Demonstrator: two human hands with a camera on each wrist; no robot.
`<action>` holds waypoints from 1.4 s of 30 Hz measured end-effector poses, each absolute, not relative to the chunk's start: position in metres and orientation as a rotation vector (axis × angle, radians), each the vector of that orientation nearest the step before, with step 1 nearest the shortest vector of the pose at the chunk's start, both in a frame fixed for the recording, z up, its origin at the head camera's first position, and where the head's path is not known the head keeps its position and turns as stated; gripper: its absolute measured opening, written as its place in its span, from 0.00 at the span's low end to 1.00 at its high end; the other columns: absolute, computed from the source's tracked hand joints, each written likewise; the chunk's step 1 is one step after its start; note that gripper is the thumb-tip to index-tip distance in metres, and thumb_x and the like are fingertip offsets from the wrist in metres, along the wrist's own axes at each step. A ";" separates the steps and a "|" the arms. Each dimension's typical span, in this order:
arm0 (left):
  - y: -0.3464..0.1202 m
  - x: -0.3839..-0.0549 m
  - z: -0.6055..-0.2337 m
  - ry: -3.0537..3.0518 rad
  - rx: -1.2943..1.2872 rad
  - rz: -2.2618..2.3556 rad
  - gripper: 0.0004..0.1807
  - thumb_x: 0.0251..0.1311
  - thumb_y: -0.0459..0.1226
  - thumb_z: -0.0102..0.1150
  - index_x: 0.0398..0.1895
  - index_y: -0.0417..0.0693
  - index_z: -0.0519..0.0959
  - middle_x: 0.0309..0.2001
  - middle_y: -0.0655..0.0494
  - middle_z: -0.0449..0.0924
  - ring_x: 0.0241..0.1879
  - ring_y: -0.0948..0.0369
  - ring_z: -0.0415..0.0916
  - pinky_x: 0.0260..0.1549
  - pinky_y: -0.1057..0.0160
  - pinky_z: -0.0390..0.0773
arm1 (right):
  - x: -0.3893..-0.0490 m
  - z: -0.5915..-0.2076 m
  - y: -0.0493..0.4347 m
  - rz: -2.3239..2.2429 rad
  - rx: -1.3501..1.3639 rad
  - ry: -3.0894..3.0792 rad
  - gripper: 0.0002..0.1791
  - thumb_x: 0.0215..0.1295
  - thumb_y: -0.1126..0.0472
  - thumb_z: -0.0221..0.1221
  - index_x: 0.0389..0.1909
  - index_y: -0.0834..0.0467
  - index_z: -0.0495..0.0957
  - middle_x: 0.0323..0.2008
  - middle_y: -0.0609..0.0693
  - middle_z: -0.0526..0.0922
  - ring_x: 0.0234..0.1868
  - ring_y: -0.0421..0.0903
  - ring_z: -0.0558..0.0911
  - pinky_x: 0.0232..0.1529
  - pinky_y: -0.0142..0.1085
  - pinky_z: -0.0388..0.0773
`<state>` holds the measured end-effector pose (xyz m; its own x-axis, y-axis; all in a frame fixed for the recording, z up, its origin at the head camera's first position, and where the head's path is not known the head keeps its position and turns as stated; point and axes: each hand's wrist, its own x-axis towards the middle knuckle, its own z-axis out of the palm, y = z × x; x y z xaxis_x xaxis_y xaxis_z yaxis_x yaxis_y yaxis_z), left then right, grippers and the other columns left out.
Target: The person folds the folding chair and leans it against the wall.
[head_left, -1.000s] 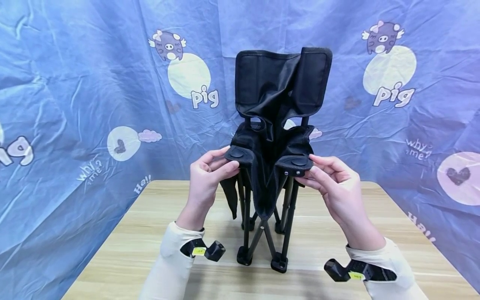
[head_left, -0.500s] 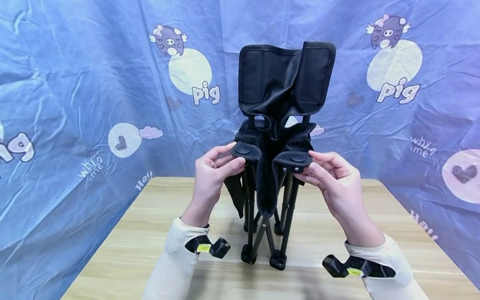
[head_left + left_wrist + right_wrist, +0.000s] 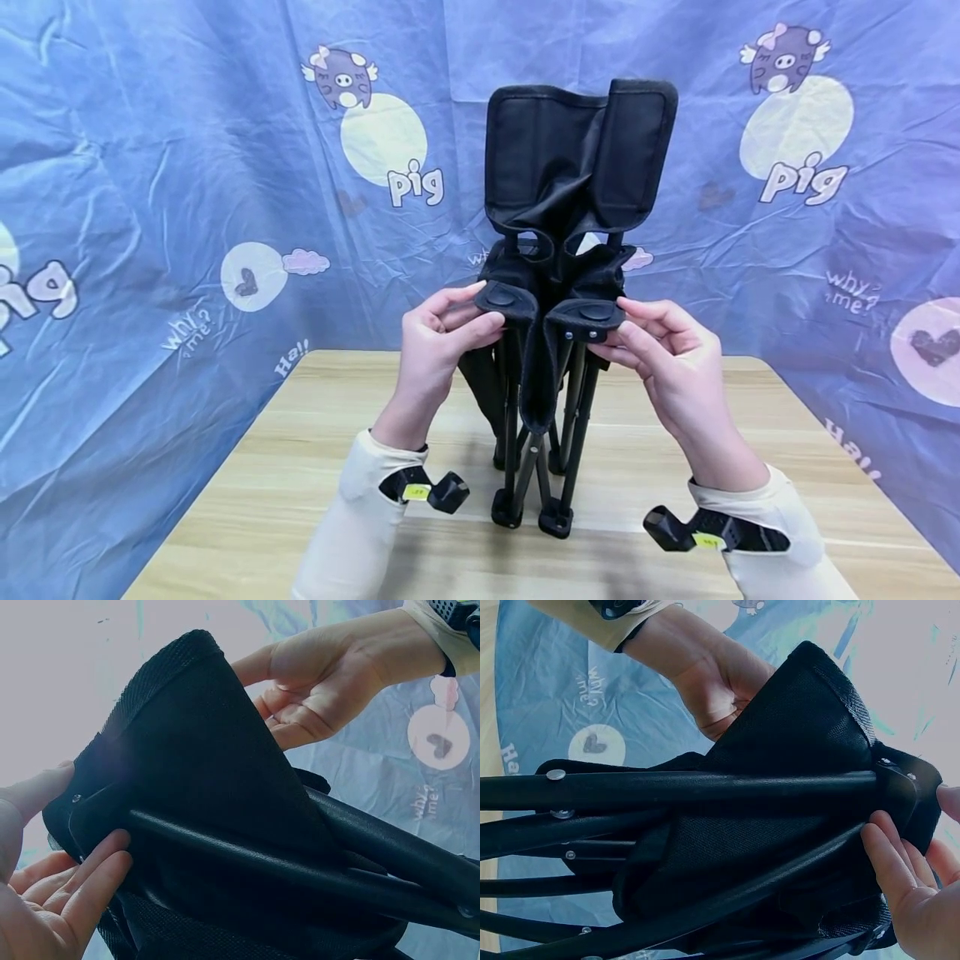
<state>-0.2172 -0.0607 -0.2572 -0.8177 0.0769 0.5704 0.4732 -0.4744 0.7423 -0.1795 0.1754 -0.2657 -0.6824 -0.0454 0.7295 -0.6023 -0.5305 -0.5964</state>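
A small black folding chair (image 3: pixel 547 287) stands upright on its feet, partly folded. Its fabric seat sags in a deep fold (image 3: pixel 537 392) between the two front corners. My left hand (image 3: pixel 442 329) pinches the left front corner (image 3: pixel 504 300), thumb and fingers at its edge. At the right front corner (image 3: pixel 592 315), which shows two rivets, my right hand (image 3: pixel 667 346) grips in the same way. The left wrist view shows the fingers of the left hand (image 3: pixel 64 892) under the corner, beside a dark tube (image 3: pixel 247 855). Crossed legs (image 3: pixel 534 467) stand close together below the seat.
The chair stands on a wooden table (image 3: pixel 300 483). A blue printed cloth (image 3: pixel 187 167) hangs behind it and along both sides. The tall black backrest (image 3: pixel 581 154) rises at the rear, creased down its middle. A black fabric flap (image 3: pixel 483 387) hangs at the left side.
My left hand has moved right with its corner, bringing the two front corners nearer each other. The front feet stand closer together. The right hand has hardly moved.
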 end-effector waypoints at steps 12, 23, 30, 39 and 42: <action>-0.054 -0.220 -0.257 -1.430 -0.820 -2.399 0.18 0.51 0.15 0.58 0.44 0.36 0.83 0.43 0.37 0.85 0.31 0.57 0.86 0.35 0.55 0.87 | -0.179 -0.262 0.175 2.269 0.985 -1.309 0.13 0.68 0.80 0.53 0.51 0.72 0.79 0.43 0.62 0.85 0.41 0.51 0.87 0.44 0.43 0.85; -0.053 -0.223 -0.257 -1.444 -0.837 -2.387 0.18 0.52 0.16 0.58 0.48 0.28 0.80 0.47 0.32 0.82 0.34 0.57 0.86 0.35 0.54 0.87 | -0.181 -0.262 0.171 2.278 0.997 -1.283 0.13 0.68 0.79 0.53 0.51 0.73 0.79 0.43 0.62 0.85 0.41 0.51 0.87 0.44 0.43 0.85; -0.055 -0.222 -0.255 -1.458 -0.872 -2.386 0.19 0.52 0.16 0.58 0.50 0.23 0.78 0.46 0.36 0.84 0.35 0.57 0.86 0.35 0.54 0.87 | -0.182 -0.262 0.171 2.278 1.017 -1.284 0.13 0.68 0.79 0.53 0.51 0.73 0.79 0.43 0.62 0.85 0.42 0.51 0.87 0.44 0.44 0.85; -0.058 -0.222 -0.255 -1.461 -0.908 -2.388 0.20 0.52 0.16 0.58 0.51 0.22 0.77 0.43 0.41 0.85 0.36 0.56 0.86 0.35 0.52 0.87 | -0.182 -0.263 0.173 2.273 1.078 -1.276 0.14 0.69 0.79 0.51 0.52 0.73 0.78 0.44 0.63 0.85 0.43 0.51 0.87 0.45 0.44 0.85; -0.060 -0.223 -0.257 -1.464 -0.946 -2.369 0.20 0.53 0.16 0.57 0.52 0.21 0.76 0.42 0.44 0.86 0.35 0.56 0.86 0.35 0.53 0.87 | -0.179 -0.263 0.173 2.249 1.057 -1.293 0.15 0.68 0.80 0.52 0.52 0.73 0.78 0.44 0.63 0.85 0.43 0.51 0.87 0.45 0.44 0.85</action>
<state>-0.2231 -0.0604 -0.2569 -0.7752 0.1563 0.6120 0.4775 -0.4893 0.7298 -0.1793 0.1735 -0.2631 -0.6663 -0.0704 0.7424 -0.6062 -0.5288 -0.5941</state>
